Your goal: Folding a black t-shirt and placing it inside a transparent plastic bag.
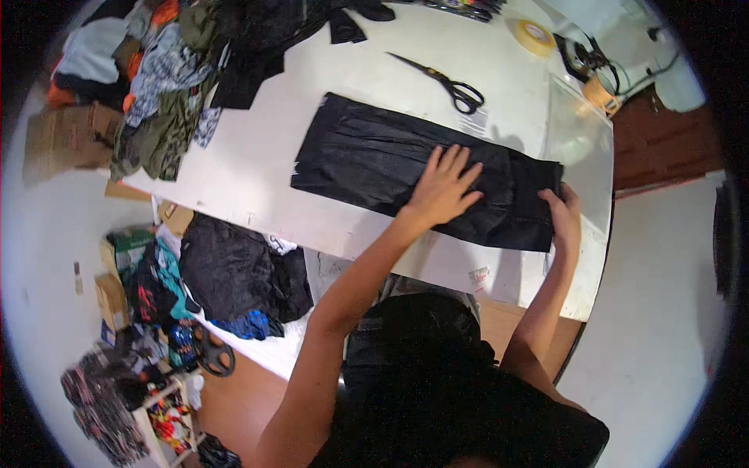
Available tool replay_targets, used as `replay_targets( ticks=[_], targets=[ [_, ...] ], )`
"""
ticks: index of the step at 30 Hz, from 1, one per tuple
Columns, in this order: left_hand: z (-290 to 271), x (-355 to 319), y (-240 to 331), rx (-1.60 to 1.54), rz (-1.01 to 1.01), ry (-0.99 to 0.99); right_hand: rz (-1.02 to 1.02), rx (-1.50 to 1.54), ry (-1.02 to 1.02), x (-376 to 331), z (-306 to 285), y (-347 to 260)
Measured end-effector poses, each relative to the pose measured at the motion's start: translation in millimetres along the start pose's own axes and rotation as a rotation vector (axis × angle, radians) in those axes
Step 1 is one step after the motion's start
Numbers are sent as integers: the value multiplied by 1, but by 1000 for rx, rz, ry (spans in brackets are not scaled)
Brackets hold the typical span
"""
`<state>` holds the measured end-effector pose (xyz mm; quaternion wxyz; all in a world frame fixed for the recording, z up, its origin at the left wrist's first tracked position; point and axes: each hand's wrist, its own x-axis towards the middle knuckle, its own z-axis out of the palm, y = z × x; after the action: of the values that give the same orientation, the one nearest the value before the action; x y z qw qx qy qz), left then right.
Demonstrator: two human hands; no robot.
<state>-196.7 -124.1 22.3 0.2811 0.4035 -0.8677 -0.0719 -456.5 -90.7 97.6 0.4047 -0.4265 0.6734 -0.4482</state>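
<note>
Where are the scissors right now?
The black scissors lie on the white table, just beyond the black garment, left of the tape roll.

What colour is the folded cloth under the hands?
The folded shiny cloth is plain black, seen best in the head view.

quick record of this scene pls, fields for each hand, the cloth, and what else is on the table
left hand: flat, fingers spread, pressing on the black cloth
right hand: at the cloth's right end, fingers on its edge
cloth: folded into a long strip, lying flat on the white table
scissors: black, beyond the cloth, untouched
tape roll: at the far edge
clothes pile: at the table's left end
</note>
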Motion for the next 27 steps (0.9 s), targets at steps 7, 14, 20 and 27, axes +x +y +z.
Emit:
replay_targets(
  ticks=[7, 14, 20, 27],
  targets=[
    [-16, 33, 40, -484, -108, 83, -111, -183, 65, -10, 10, -69],
    [-100, 3, -9, -934, -630, 362, -356, -496, -2, -14, 115, -81],
    [-94, -18, -37, -892, -891, 242, -176, -232, -175, -18, 160, -56],
    [-74, 2, -15, -510, -796, 144, -222, -452, 167, -1, 88, -1]
  ],
)
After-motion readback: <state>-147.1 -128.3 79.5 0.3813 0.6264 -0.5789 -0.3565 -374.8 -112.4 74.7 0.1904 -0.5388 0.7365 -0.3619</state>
